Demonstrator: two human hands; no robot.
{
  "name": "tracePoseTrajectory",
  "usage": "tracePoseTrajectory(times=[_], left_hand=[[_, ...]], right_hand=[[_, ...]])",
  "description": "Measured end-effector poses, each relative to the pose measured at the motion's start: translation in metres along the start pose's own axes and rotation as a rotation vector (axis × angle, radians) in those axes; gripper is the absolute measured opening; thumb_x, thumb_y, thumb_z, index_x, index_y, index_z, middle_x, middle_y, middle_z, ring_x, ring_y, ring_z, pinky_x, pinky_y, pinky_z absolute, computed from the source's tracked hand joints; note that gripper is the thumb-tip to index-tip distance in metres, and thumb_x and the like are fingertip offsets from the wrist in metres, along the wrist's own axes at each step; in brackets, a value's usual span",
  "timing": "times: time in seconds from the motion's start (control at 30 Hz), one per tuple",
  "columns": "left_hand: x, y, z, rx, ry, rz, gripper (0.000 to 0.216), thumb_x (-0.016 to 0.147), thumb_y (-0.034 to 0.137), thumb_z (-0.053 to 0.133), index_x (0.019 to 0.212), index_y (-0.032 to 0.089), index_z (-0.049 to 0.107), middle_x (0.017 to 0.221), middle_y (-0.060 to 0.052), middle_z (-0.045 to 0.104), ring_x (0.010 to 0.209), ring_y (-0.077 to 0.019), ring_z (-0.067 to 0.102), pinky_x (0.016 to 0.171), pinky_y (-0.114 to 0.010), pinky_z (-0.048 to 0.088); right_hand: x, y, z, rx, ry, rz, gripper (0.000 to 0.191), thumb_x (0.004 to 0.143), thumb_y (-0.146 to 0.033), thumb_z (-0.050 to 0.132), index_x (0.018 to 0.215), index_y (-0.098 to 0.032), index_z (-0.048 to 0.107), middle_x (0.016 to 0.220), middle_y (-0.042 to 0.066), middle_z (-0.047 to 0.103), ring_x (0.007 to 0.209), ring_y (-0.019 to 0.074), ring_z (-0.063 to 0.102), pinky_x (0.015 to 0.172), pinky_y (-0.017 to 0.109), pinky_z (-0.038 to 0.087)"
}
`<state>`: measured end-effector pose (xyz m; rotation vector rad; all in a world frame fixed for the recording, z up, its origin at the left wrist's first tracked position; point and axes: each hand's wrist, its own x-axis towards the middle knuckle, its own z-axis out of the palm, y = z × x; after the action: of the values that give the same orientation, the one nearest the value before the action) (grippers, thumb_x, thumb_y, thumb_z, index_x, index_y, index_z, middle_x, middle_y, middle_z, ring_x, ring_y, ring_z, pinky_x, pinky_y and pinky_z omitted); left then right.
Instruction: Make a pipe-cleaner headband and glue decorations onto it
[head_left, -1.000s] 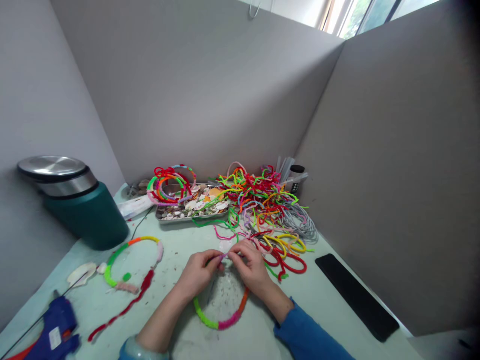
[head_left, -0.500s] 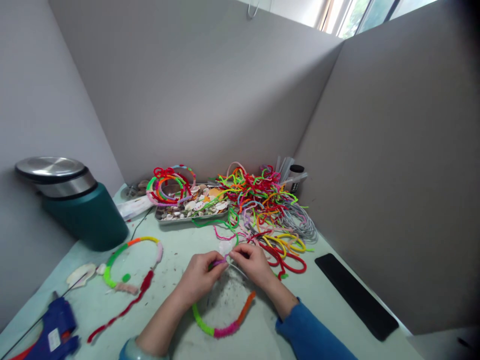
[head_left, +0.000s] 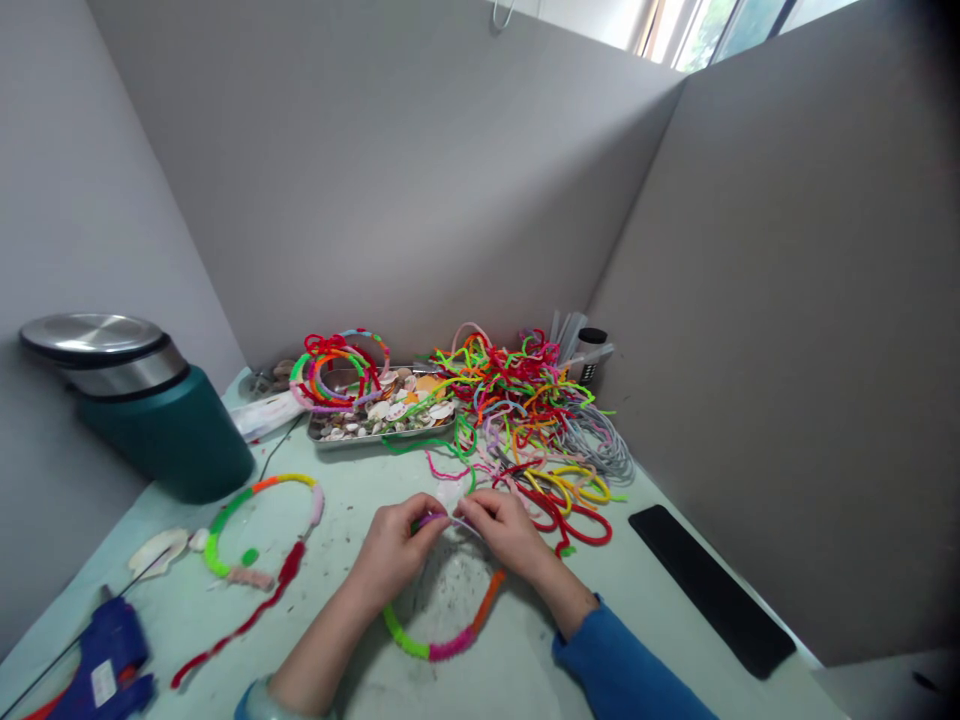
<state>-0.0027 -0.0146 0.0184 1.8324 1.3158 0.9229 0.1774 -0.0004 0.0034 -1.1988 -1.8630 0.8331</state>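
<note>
A hoop partly wrapped in coloured pipe cleaner (head_left: 450, 645) rests near the front of the table, showing lime green, magenta and orange sections. My left hand (head_left: 401, 545) pinches the hoop at its far side, where a purple pipe cleaner (head_left: 430, 520) is wound. Close beside it, my right hand (head_left: 502, 530) is closed, fingertips at the purple strand and the bare pale hoop. The exact hold of the right fingers is partly hidden. Left of my hands lies another multicoloured hoop (head_left: 217, 535) with a loose red pipe cleaner tail (head_left: 232, 637).
A metal tray (head_left: 382, 440) of shells, with finished hoops (head_left: 337, 370) on it, stands at the back. Beside it is a tangled pile of pipe cleaners (head_left: 517, 385). A teal bottle (head_left: 165, 430) and blue glue gun (head_left: 112, 655) are left; a black strip (head_left: 709, 590) is right.
My two hands have come slightly closer together, and the right fingers have shifted along the purple strand. The hoop's front edge has moved up a little, its orange end slightly left.
</note>
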Motion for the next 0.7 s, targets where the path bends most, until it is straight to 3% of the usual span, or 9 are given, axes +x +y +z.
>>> tracePoseTrajectory(times=[0.13,0.23,0.47,0.7], left_hand=[[0.003,-0.006,-0.002,0.069,0.077,-0.108,0.024,0.079,0.038,0.051,0.075,0.018,0.065,0.063,-0.001,0.063,0.06,-0.0161,0.053,0.058,-0.024,0.035],[0.004,-0.008,-0.002,0.092,0.115,-0.169,0.026,0.079,0.039,0.05,0.074,0.018,0.064,0.059,0.0,0.061,0.057,-0.0161,0.052,0.056,-0.024,0.034],[0.007,-0.011,-0.002,0.063,0.115,-0.208,0.026,0.078,0.038,0.049,0.07,0.018,0.063,0.055,0.001,0.058,0.056,-0.0166,0.051,0.056,-0.024,0.034],[0.008,-0.019,0.001,0.011,0.139,-0.252,0.027,0.075,0.041,0.053,0.065,0.018,0.062,0.055,0.001,0.058,0.058,-0.0169,0.052,0.054,-0.024,0.033]], right_hand=[[0.001,-0.004,-0.002,-0.053,0.195,-0.172,0.024,0.091,-0.028,0.047,0.08,-0.018,0.066,0.081,0.004,0.063,0.082,0.0166,0.055,0.078,0.03,0.042],[0.0,-0.006,-0.004,-0.101,0.278,-0.252,0.016,0.089,-0.024,0.051,0.085,-0.02,0.066,0.088,0.006,0.061,0.091,0.0189,0.053,0.084,0.034,0.041],[-0.005,-0.007,-0.003,-0.36,0.174,-0.418,0.012,0.083,-0.024,0.059,0.091,-0.024,0.068,0.107,0.008,0.058,0.101,0.0242,0.048,0.086,0.043,0.038],[-0.007,-0.01,-0.004,-0.466,0.149,-0.459,0.017,0.083,-0.024,0.059,0.097,-0.027,0.068,0.116,0.007,0.055,0.105,0.0259,0.045,0.089,0.046,0.036]])
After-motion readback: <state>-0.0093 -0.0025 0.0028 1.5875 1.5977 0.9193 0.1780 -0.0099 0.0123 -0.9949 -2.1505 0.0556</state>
